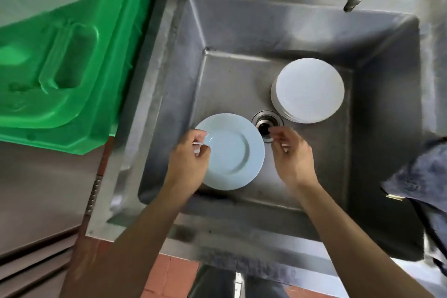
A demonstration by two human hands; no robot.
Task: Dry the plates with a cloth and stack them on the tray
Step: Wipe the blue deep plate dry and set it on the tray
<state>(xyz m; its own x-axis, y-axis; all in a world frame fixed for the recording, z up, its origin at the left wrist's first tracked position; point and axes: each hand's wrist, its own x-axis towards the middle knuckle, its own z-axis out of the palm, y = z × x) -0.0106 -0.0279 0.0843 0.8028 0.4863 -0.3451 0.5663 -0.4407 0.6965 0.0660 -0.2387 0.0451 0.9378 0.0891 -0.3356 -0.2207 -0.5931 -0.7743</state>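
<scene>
Stainless sink [242,31] with a stack of white plates [308,89] sitting upside down in the far right part of the basin, right next to the drain [266,123]. One plate [232,152] is face up and out of the stack, and the left hand [191,155] pinches it by its left rim over the basin. The right hand [289,152] holds nothing, fingers loosely curled just off the plate's right edge. So I'd say this is the pick-up step, before any drying. A bluish-grey cloth [420,172] seems to be draped at the right edge of the sink, so the next move probably means the free hand grabbing that and wiping the plate. Can't see a tray anywhere, just a green bin [60,75] off to the left.
</scene>
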